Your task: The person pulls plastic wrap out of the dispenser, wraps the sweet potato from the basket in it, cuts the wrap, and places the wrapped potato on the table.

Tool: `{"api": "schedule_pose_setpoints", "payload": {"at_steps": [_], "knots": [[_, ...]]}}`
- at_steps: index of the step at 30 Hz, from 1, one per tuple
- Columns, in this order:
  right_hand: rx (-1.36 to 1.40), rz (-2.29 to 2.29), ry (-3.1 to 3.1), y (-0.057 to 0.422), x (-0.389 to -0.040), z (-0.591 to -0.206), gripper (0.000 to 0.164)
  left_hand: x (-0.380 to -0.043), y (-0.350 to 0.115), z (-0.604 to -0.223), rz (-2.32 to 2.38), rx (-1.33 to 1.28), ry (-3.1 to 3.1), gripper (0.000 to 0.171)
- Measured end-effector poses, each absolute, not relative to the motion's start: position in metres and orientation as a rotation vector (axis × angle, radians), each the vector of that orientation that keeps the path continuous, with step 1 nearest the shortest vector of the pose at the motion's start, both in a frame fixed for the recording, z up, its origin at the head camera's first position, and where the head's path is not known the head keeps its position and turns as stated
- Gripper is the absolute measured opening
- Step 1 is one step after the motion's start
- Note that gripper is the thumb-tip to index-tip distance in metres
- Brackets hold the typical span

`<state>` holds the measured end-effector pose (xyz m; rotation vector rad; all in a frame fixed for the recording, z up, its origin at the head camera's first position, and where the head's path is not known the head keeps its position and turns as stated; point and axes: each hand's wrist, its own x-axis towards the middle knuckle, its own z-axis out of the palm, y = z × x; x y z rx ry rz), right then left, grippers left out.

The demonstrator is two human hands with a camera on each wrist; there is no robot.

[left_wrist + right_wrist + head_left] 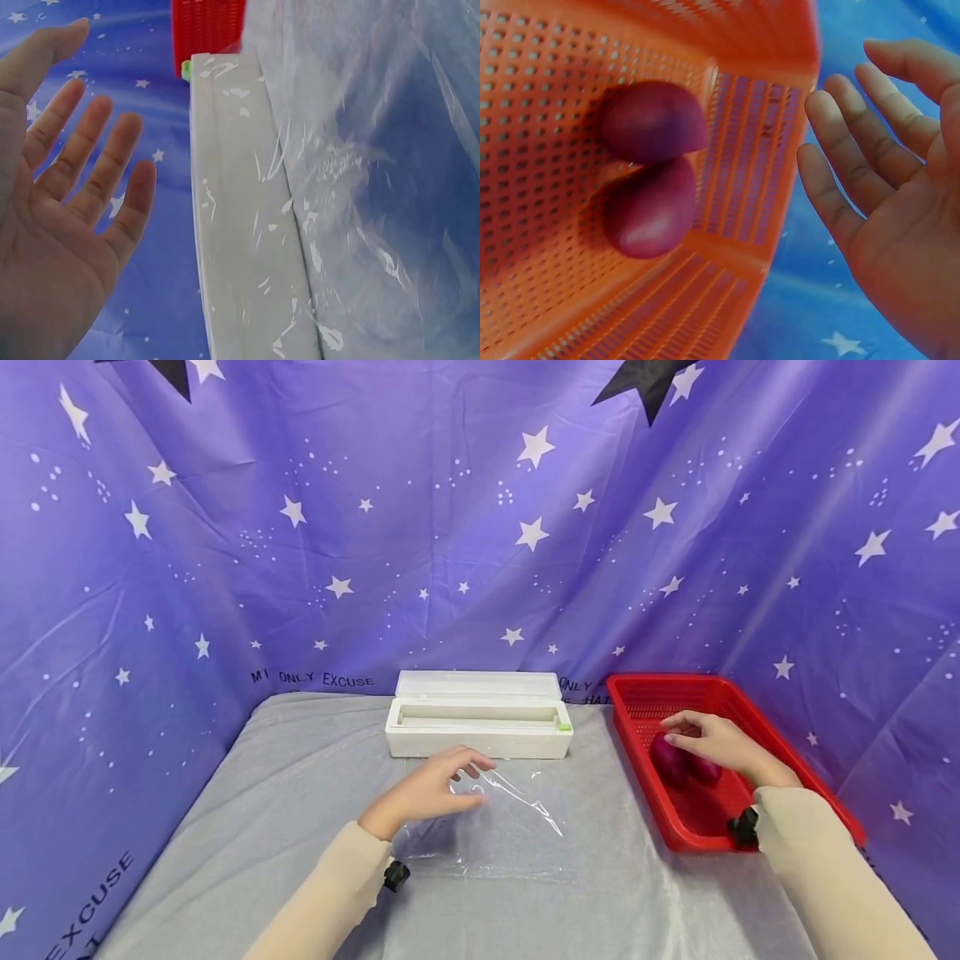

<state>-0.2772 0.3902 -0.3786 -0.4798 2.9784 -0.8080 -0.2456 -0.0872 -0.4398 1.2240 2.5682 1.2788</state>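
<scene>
Left hand (430, 787), spread loosely, hovers over film (517, 847) near the box (480, 744). Right hand (723, 745), likewise empty, hangs above two purple objects (667, 763) in the basket (693, 840)

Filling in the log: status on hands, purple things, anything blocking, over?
Left hand over plastic film, holding nothing. Right hand over red basket, holding nothing. Two purple things inside. No obstruction visible.

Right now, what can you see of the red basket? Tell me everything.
The red basket is rectangular, open-topped and plastic-looking, with a perforated bottom, slotted walls and a smooth rim. It sits upright on the gray cloth, right of the white box and apart from it. Two purple rounded objects rest inside; the right hand hovers above.
</scene>
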Motion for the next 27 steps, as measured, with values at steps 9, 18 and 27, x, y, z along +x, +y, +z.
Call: {"api": "schedule_pose_setpoints", "payload": {"at_steps": [9, 18, 27], "knots": [[-0.357, -0.824, 2.893, 0.414, -0.295, -0.389, 0.048, -0.248, -0.070, -0.443, 1.291, 1.254, 2.540, 0.047], [-0.250, -0.797, 2.807, 0.422, -0.305, -0.399, 0.054, -0.251, -0.054, -0.445, 1.269, 1.295, 2.539, 0.046], [-0.160, -0.808, 2.708, 0.423, -0.309, -0.413, 0.062, -0.253, -0.038, -0.444, 1.273, 1.295, 2.503, 0.046]]}}
